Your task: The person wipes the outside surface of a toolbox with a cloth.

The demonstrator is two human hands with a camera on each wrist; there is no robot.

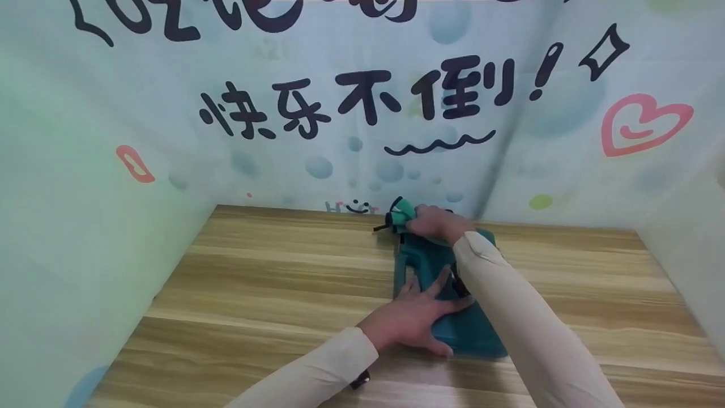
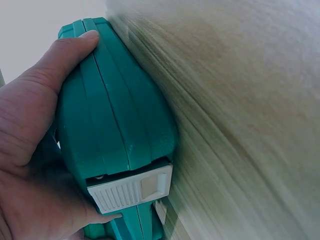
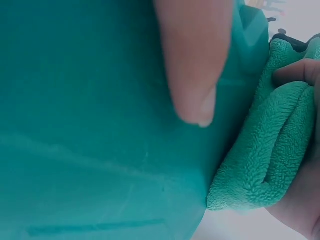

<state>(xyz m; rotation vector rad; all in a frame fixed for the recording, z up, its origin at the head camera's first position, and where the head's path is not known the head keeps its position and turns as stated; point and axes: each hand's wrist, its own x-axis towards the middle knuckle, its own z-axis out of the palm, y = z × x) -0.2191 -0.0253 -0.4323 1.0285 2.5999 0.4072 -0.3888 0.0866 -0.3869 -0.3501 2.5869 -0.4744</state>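
Observation:
A teal hard plastic tool case (image 1: 470, 337) lies flat on the wooden table. My left hand (image 1: 410, 317) rests on it with fingers spread over its top beside the handle opening. In the left wrist view, the thumb presses on the case's side, near a grey latch (image 2: 131, 191). At the far end, my right hand (image 1: 439, 222) grips a folded green towel cloth (image 1: 402, 213) with dark edging. The right wrist view shows the cloth (image 3: 265, 150) bunched in the fingers against the case's edge, with one finger over the case's surface.
The wood-grain table (image 1: 272, 283) extends on both sides of the case. A printed curtain (image 1: 317, 164) with dark lettering hangs just behind the table's far edge, close to the right hand. Pale side walls border the table left and right.

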